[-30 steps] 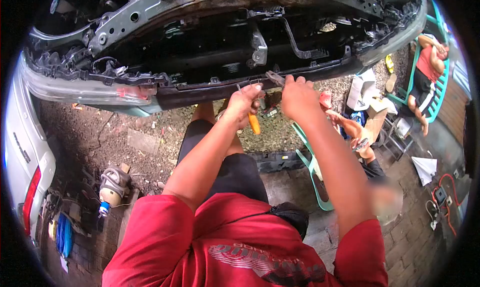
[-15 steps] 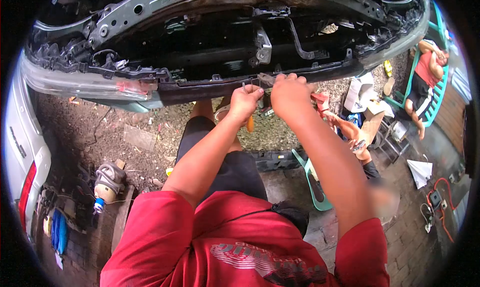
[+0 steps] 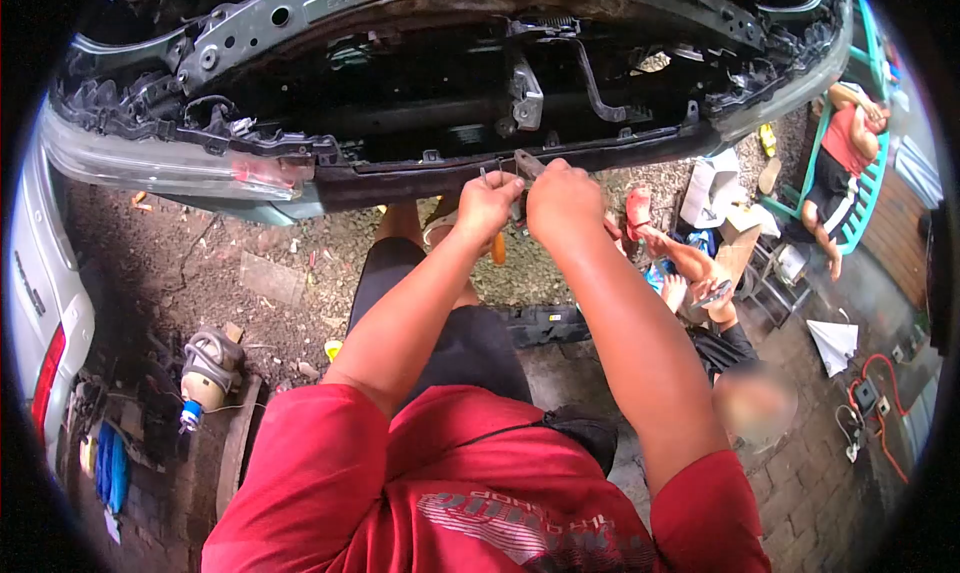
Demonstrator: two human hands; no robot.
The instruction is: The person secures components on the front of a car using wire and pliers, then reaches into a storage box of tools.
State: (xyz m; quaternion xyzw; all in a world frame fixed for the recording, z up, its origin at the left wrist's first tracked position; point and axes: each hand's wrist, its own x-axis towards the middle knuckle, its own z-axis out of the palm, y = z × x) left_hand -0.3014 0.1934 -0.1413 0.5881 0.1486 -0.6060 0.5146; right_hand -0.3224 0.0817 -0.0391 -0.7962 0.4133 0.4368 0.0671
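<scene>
My left hand [image 3: 486,207] is closed just below the front edge of a car's bumper [image 3: 410,181]. A thin metal shaft pokes up above its fingers, and an orange handle [image 3: 498,249] shows below; together they look like a screwdriver. Close beside it, my right hand [image 3: 566,205] is wrapped around grey metal pliers [image 3: 527,162]. The pliers' jaws point up and left against the bumper edge, while their handles are hidden in my fist. Whatever small part lies between the two hands is too small to make out.
The open car front shows a metal latch bracket [image 3: 526,93] and a clear headlight [image 3: 170,168]. A person [image 3: 720,303] sits low at right; another lies on a green bench [image 3: 868,188]. A hose-wrapped machine [image 3: 210,368] stands left, and a white car [image 3: 45,293] beyond.
My right hand has moved slightly left and down with the pliers, which have turned more upright. My left hand stays nearly in place. The seated person's legs show more.
</scene>
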